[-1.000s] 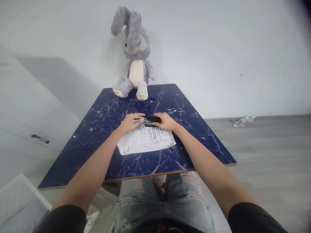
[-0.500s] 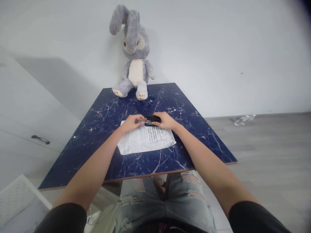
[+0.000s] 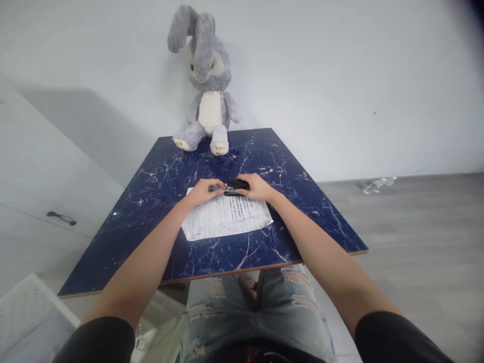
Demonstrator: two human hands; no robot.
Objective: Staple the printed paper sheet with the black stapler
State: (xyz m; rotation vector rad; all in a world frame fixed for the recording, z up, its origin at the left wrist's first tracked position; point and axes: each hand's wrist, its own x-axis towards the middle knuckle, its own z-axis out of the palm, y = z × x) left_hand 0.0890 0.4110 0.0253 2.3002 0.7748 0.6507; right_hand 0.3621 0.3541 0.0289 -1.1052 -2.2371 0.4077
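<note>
A black stapler (image 3: 239, 184) with silvery metal inside lies over the top edge of a printed sheet of paper (image 3: 227, 217), its top raised from its base. My right hand (image 3: 257, 186) grips its right end, thumb at the near side and fingers over the far side. At the stapler's left end, my left hand (image 3: 204, 191) has its fingers closed on a thin silvery strip (image 3: 216, 188). Whether this strip is loose or part of the stapler, I cannot tell. The paper lies under both hands, its near corners slightly curled.
A grey plush rabbit (image 3: 209, 108) sits at the back of the blue marbled table (image 3: 151, 242), against the wall. On the floor to the right lies a clear plastic item (image 3: 379, 185). A white perforated container (image 3: 32, 307) stands low at the left, near a cabinet handle (image 3: 61, 218).
The whole view has shifted slightly. Both hands stay at the stapler, and its top looks tilted a little more than before.
</note>
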